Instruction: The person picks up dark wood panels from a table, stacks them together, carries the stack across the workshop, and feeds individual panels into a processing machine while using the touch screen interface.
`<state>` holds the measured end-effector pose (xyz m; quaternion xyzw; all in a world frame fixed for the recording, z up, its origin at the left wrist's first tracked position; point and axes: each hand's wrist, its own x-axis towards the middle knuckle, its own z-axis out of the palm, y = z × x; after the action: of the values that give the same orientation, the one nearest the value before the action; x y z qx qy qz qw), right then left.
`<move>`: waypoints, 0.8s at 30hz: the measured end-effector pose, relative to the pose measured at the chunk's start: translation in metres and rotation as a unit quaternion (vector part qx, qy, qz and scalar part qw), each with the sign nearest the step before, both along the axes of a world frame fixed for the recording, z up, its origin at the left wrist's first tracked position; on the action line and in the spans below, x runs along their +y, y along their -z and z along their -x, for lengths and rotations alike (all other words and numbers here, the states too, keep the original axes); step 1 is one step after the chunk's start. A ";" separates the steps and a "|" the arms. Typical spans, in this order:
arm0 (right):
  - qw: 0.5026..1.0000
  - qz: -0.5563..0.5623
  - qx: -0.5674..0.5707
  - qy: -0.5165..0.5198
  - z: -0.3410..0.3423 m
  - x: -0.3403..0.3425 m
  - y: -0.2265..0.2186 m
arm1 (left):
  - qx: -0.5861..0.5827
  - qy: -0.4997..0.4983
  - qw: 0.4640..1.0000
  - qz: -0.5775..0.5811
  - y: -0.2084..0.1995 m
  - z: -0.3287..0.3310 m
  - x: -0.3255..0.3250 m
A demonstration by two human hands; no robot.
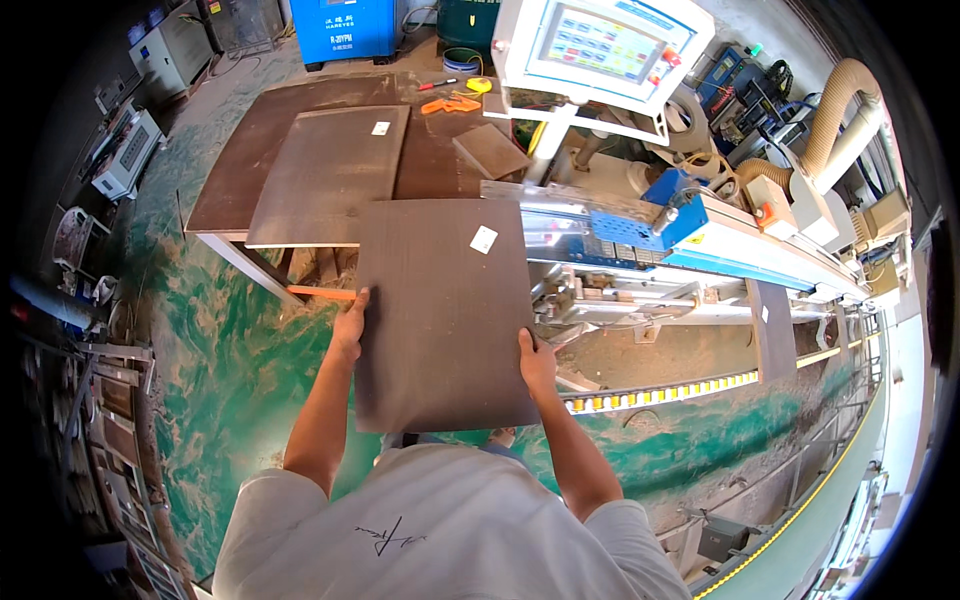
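Note:
A dark brown rectangular board (440,320) with a small white label near its far right corner is held out in front of my body. My left hand (350,325) grips its left edge. On the opposite edge, my right hand (537,362) is closed round the side, thumb on top. The fingers beneath the board are hidden on both sides. Past its far left corner, a similar labelled board (330,175) lies on a brown worktable (235,190). The far edge of the held board comes close to that table and the machine's near end.
Right of me runs a long edge-processing machine (640,235) with a control screen (605,50) above it. A roller rail (665,393) supports another brown board (772,335). Orange clamp-like tools (450,104), a yellow tape measure (480,85) and a small board (492,152) lie on the table.

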<state>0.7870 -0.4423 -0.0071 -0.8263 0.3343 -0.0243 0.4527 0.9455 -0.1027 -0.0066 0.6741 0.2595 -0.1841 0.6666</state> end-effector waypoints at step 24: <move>0.967 0.170 0.175 0.068 0.056 -0.281 0.022 | 0.038 0.015 0.996 -0.079 0.038 0.037 -0.298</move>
<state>0.7315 -0.7231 -0.0294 -0.8579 0.4548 0.0338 0.2367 0.9087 -0.4009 -0.0441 0.7212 0.2881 -0.1982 0.5979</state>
